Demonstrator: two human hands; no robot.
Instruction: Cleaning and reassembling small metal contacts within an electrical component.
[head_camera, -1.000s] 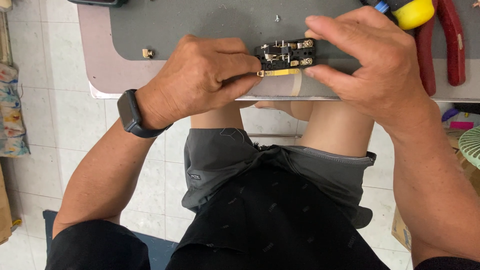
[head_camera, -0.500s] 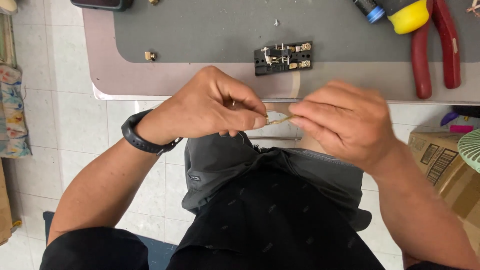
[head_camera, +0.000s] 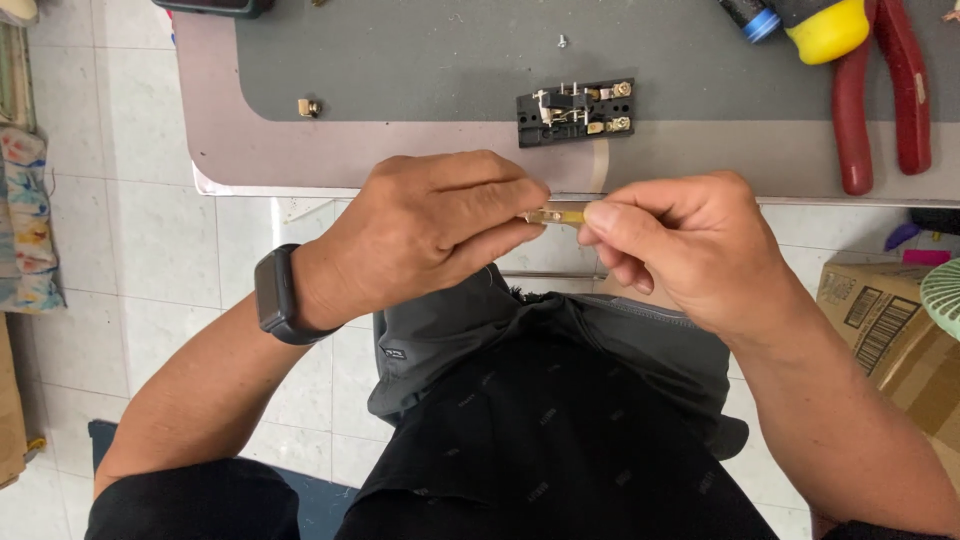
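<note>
A small brass nut (head_camera: 309, 106) lies on the grey mat. The left hand (head_camera: 430, 235) and right hand (head_camera: 680, 245) each pinch one end of a thin brass contact strip (head_camera: 556, 215) just below the table edge (head_camera: 250, 180). It looks light, springy and easily bent, best held by its ends. Behind it sits a black switch base with brass terminals (head_camera: 575, 112); red-handled pliers (head_camera: 880, 100) lie rightward.

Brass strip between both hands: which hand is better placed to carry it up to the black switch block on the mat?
Probably the right hand. It pinches the brass strip at its end and sits nearly below the black switch block. The left hand holds the other end, further to the left.
</note>
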